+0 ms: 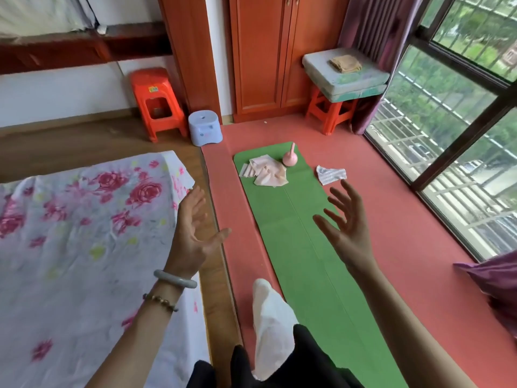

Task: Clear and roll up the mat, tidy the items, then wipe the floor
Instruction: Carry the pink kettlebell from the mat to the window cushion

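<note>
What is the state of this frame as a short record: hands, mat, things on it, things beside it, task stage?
left hand: open, raised, holding nothing
right hand: open, raised, fingers spread, holding nothing
mat: long green foam mat, unrolled flat on the red floor
on mat, far end: crumpled pale pink cloth; small pink kettlebell-shaped weight beside it
off mat: grey-and-white striped cloth on the floor by the mat's right edge
stage: mat not yet cleared or rolled
</note>
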The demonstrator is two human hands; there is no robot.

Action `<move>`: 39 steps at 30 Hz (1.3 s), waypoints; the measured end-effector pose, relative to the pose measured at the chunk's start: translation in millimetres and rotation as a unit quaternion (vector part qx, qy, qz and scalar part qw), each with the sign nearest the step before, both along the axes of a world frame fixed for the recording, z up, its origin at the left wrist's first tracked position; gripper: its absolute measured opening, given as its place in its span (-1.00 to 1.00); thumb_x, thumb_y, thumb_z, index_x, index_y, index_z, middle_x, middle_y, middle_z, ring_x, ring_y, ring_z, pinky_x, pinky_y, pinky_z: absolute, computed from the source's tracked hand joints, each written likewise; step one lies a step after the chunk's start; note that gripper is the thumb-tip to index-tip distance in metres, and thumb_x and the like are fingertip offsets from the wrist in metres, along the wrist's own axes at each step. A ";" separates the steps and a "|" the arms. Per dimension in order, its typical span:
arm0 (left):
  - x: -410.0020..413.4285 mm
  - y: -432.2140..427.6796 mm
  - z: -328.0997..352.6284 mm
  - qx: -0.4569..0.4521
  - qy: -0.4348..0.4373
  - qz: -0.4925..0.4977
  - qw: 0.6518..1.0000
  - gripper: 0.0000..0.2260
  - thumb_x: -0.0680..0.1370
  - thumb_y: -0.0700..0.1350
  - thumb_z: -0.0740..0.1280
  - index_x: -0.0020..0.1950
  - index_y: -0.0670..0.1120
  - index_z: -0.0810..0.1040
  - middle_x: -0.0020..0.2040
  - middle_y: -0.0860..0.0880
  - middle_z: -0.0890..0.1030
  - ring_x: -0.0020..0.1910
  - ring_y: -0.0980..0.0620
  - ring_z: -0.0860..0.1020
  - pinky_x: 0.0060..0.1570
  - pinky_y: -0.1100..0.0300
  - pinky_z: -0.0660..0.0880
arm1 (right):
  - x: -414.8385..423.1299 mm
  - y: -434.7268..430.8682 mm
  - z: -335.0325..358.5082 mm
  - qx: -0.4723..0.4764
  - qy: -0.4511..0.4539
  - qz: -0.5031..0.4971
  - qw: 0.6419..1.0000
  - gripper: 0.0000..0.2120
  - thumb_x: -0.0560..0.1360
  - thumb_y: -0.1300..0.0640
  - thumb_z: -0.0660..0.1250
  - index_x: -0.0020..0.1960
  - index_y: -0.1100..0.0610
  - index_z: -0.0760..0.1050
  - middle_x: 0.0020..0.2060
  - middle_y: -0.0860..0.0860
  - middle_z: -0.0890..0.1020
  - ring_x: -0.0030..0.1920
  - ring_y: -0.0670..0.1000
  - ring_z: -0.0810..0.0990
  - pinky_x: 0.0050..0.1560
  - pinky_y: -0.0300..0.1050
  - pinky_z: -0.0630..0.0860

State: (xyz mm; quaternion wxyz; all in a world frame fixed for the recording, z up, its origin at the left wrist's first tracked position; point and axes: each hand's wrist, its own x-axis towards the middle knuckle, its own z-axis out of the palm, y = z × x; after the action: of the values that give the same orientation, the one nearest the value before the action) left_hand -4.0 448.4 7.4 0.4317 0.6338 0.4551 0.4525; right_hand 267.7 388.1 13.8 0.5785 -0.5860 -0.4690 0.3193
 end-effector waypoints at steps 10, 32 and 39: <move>34.1 190.8 8.7 0.007 -0.021 -0.001 1.000 -0.19 0.26 0.05 0.47 0.43 -0.03 0.20 0.40 0.03 0.34 0.38 0.13 0.33 0.32 0.10 0.35 | 31.2 196.9 -10.0 0.007 0.008 -0.007 1.000 -0.31 0.41 0.29 0.43 0.38 -0.12 0.22 0.30 0.05 0.44 0.31 -0.03 0.43 0.22 -0.04 0.46; 10.7 596.3 -25.6 -0.019 -0.035 -0.040 0.998 -0.25 0.25 0.05 0.48 0.35 0.21 0.20 0.39 0.17 0.30 0.36 0.23 0.31 0.17 0.41 0.36 | 8.5 573.0 -23.4 -0.021 -0.009 -0.049 0.999 -0.29 0.40 0.32 0.43 0.38 -0.15 0.21 0.26 -0.06 0.45 0.28 -0.13 0.45 0.23 -0.09 0.47; -8.4 750.1 -5.9 0.012 0.001 -0.095 0.995 -0.26 0.27 0.05 0.48 0.37 0.16 0.20 0.44 -0.01 0.28 0.36 0.13 0.33 0.16 0.36 0.39 | -21.8 696.1 -14.9 -0.020 0.001 -0.097 0.995 -0.28 0.41 0.31 0.43 0.43 -0.05 0.19 0.30 0.02 0.42 0.30 -0.01 0.44 0.29 0.03 0.44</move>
State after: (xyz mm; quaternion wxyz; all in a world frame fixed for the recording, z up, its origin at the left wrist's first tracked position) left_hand -12.4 1198.6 1.5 0.4647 0.6799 0.3877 0.4140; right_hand 245.8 1084.2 -1.0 0.5956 -0.6398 -0.4029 0.2714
